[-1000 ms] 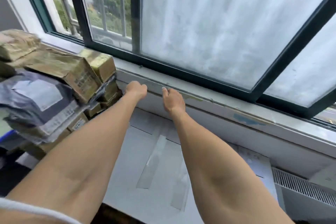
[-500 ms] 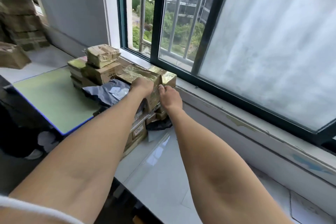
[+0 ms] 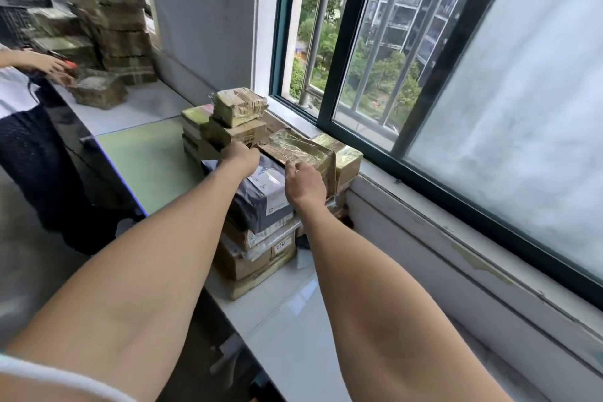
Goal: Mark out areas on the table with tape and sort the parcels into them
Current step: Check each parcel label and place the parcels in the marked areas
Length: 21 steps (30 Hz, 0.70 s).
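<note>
Two hands on it: left hand (image 3: 239, 158) and right hand (image 3: 305, 184) curl round the near edge of the taped parcel (image 3: 295, 148) atop the pile (image 3: 257, 258) by the window (image 3: 359, 42). Best lift it level, so the grey bag (image 3: 261, 199) beneath stays on the table (image 3: 287, 313).

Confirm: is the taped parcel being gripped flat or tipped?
Tipped: the taped parcel slants on the stack, left hand and right hand gripping it.

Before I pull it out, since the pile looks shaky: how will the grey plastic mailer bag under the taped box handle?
The grey plastic mailer bag is creased and sags over the brown cardboard boxes below, so probably floppy. Its smooth film looks slippery. The tape-wrapped brown cardboard box seems to overlap it, so pulling may tip that box.
</note>
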Available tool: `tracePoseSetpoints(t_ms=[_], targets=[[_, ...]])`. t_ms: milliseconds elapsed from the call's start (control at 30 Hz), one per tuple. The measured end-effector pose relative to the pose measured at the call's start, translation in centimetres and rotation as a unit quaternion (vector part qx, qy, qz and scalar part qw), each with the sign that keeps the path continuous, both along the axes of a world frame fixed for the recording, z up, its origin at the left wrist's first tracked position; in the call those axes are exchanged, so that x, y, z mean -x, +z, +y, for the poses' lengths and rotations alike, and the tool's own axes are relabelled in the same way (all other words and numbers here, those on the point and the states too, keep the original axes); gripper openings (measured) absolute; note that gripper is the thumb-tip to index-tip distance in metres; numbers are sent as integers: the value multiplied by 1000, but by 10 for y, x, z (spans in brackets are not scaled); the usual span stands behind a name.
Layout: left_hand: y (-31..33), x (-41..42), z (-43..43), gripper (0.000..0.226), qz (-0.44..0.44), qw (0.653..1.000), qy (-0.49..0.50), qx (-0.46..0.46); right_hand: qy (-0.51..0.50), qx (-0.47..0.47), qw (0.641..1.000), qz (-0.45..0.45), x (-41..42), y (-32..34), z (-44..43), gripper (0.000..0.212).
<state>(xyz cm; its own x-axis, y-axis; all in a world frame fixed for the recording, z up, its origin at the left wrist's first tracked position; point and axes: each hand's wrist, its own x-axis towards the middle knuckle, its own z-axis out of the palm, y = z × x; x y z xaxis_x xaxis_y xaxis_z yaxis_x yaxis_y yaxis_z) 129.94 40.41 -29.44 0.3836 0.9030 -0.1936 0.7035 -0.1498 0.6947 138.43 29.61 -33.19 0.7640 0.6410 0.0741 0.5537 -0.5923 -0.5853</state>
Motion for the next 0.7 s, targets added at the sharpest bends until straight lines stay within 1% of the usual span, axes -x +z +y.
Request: tracePoseSetpoints(t_ms=[133,200,267,333,467,567,700], targets=[[-8,1,9,45,37,999,5,-20,-21,7,999,-33,1,-3,1,46],[-14,0,14,40,79,995,15,-50,-38,-6,998,-41,0,-2,-1,41],[-19,1,15,39,138,987,27,-74,-63,-23,997,-27,0,-4,-3,37],[-23,0,14,39,182,980,14,-75,-94,-16,995,21,2,-9,-6,37],[-26,-3,13,41,238,967,-30,-81,-140,16,981,130,15,-24,-6,47],[-28,-5,19,47,250,964,-36,-87,-166,7,966,197,22,-30,-3,58],[-32,-4,24,49,249,965,-43,-75,-195,-26,941,275,22,-35,2,71]])
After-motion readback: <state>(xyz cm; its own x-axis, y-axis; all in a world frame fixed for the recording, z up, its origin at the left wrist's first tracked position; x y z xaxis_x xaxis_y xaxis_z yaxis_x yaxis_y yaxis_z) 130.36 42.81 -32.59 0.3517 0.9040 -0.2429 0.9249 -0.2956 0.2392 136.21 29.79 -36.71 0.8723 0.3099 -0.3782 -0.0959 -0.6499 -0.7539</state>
